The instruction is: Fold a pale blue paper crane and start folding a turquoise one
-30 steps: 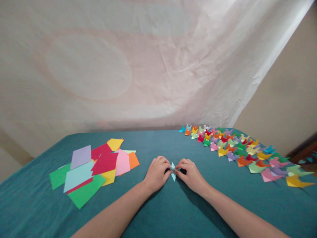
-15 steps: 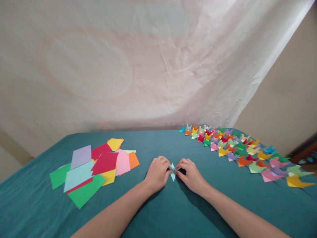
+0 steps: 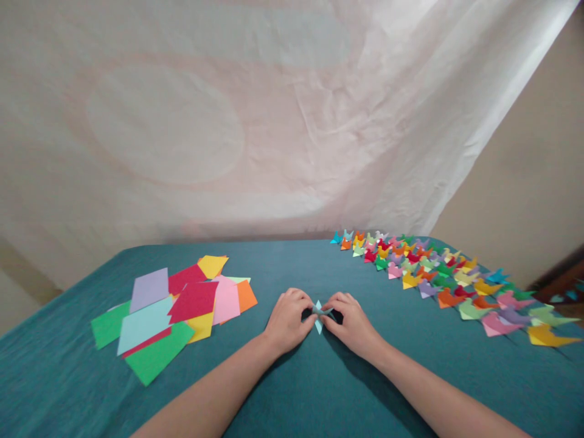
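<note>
A small light blue folded paper piece (image 3: 319,314) sits on the teal tablecloth (image 3: 292,389) at the middle of the table. My left hand (image 3: 288,318) pinches its left side with curled fingers. My right hand (image 3: 350,320) pinches its right side, fingers closed. Both hands rest low on the cloth, almost touching each other. Part of the paper is hidden between the fingertips.
A loose pile of flat coloured paper squares (image 3: 171,307) lies to the left. Several rows of small folded paper figures (image 3: 438,277) run along the right side to the table's far right edge. A pale cloth backdrop (image 3: 255,121) hangs behind the table.
The hands have closed in slightly on the blue paper, and its upper flap looks pressed flatter between the fingertips. Nothing else has moved.
</note>
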The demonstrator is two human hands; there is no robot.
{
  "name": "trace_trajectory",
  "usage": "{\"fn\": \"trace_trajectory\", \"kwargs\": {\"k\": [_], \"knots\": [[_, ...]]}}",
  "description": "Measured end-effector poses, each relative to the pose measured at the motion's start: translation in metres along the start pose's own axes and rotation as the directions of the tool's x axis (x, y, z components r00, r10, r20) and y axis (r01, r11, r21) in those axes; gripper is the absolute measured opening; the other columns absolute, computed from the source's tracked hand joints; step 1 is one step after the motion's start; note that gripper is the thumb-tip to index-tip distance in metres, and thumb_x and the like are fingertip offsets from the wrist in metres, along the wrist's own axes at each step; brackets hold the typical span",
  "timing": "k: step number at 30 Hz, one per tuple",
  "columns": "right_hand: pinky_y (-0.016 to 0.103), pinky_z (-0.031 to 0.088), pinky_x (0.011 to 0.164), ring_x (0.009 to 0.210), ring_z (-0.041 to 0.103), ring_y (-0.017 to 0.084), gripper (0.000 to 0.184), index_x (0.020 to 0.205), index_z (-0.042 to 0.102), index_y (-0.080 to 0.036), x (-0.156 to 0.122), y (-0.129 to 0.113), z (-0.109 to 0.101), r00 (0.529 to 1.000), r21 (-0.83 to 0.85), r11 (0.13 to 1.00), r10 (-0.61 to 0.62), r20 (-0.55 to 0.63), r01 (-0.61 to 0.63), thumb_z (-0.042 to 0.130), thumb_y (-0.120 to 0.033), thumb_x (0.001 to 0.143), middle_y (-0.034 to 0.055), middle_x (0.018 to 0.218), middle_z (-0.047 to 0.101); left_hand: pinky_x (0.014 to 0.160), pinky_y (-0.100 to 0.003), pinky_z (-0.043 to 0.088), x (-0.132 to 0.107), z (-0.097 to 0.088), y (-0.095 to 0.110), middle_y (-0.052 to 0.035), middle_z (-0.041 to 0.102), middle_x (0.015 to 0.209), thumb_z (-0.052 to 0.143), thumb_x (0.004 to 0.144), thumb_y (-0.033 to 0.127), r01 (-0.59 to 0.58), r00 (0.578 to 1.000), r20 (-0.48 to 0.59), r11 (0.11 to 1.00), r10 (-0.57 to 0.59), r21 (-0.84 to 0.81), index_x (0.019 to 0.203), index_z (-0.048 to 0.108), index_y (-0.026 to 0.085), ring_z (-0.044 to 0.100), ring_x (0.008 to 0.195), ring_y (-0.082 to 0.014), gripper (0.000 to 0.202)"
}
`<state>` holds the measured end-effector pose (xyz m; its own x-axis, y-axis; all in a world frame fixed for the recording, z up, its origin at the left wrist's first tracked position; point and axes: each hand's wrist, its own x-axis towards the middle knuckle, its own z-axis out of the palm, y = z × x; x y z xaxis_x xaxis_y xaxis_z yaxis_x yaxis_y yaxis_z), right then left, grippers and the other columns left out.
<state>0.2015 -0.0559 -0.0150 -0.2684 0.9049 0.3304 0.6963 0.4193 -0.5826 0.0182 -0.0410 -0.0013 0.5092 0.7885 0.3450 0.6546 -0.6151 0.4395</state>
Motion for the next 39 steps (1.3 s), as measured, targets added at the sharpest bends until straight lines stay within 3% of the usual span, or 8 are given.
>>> {"fn": "trace_trajectory", "kwargs": {"k": [9, 18, 26, 31, 36, 39], "knots": [[0.035, 0.038, 0.079, 0.089, 0.052, 0.021, 0.021, 0.093, 0.068, -0.024, 0.0002, 0.0002, -0.0011, 0.999, 0.008, 1.0, -0.009, 0.031, 0.009, 0.067, -0.028, 0.072, 0.0036, 0.09, 0.06, 0.081, -0.033, 0.039, -0.0013, -0.0019, -0.0006, -0.0032, 0.058, 0.096, 0.061, 0.071, 0.021, 0.009, 0.999, 0.033, 1.0, -0.008, -0.026, 0.09, 0.062, 0.021, 0.05, 0.094, -0.0208, 0.019], [0.036, 0.038, 0.08, 0.092, 0.052, 0.023, 0.034, 0.102, 0.066, -0.027, -0.0006, 0.0, -0.0023, 0.998, -0.006, 1.0, -0.027, 0.052, 0.027, 0.07, -0.032, 0.069, 0.0043, 0.096, 0.06, 0.082, -0.034, 0.039, -0.001, -0.0014, -0.0019, -0.0034, 0.057, 0.094, 0.058, 0.071, 0.019, 0.037, 0.999, 0.032, 0.998, -0.036, -0.042, 0.091, 0.059, 0.02, 0.05, 0.091, -0.0211, 0.02], [0.035, 0.04, 0.079, 0.089, 0.054, 0.022, 0.045, 0.113, 0.059, -0.023, -0.0006, 0.0054, -0.0019, 1.0, 0.141, 0.99, 0.016, 0.003, -0.016, 0.069, -0.031, 0.07, 0.0037, 0.093, 0.062, 0.081, -0.034, 0.042, -0.0003, 0.0006, -0.0067, -0.0033, 0.058, 0.092, 0.049, 0.068, 0.008, 0.115, 0.993, -0.019, 0.98, -0.119, -0.163, 0.09, 0.053, 0.019, 0.052, 0.088, -0.0192, 0.026], [0.035, 0.041, 0.08, 0.09, 0.055, 0.021, 0.039, 0.111, 0.06, -0.024, -0.0011, 0.0051, -0.0012, 1.0, 0.159, 0.987, 0.02, -0.009, -0.018, 0.067, -0.025, 0.072, 0.0037, 0.093, 0.063, 0.083, -0.033, 0.043, 0.0, 0.0008, -0.0072, -0.0031, 0.059, 0.094, 0.047, 0.069, 0.006, 0.136, 0.989, -0.033, 0.97, -0.145, -0.199, 0.094, 0.052, 0.019, 0.053, 0.091, -0.0185, 0.029], [0.036, 0.04, 0.082, 0.09, 0.054, 0.021, 0.011, 0.087, 0.068, -0.023, -0.001, 0.0043, -0.0013, 1.0, 0.123, 0.992, 0.007, 0.012, -0.008, 0.064, -0.023, 0.077, 0.0039, 0.091, 0.062, 0.082, -0.033, 0.043, -0.0001, 0.0022, -0.0092, -0.0031, 0.06, 0.095, 0.047, 0.068, 0.005, 0.126, 0.991, -0.028, 0.973, -0.134, -0.196, 0.094, 0.053, 0.019, 0.054, 0.091, -0.0185, 0.03], [0.036, 0.04, 0.082, 0.087, 0.055, 0.02, 0.009, 0.081, 0.068, -0.022, -0.0006, 0.0042, -0.0017, 1.0, 0.169, 0.986, 0.014, -0.025, -0.009, 0.059, -0.024, 0.081, 0.0041, 0.088, 0.062, 0.082, -0.033, 0.043, -0.0005, 0.002, -0.0084, -0.0033, 0.06, 0.094, 0.05, 0.068, 0.006, 0.101, 0.994, -0.034, 0.981, -0.108, -0.167, 0.093, 0.055, 0.019, 0.054, 0.09, -0.0189, 0.028]]}}
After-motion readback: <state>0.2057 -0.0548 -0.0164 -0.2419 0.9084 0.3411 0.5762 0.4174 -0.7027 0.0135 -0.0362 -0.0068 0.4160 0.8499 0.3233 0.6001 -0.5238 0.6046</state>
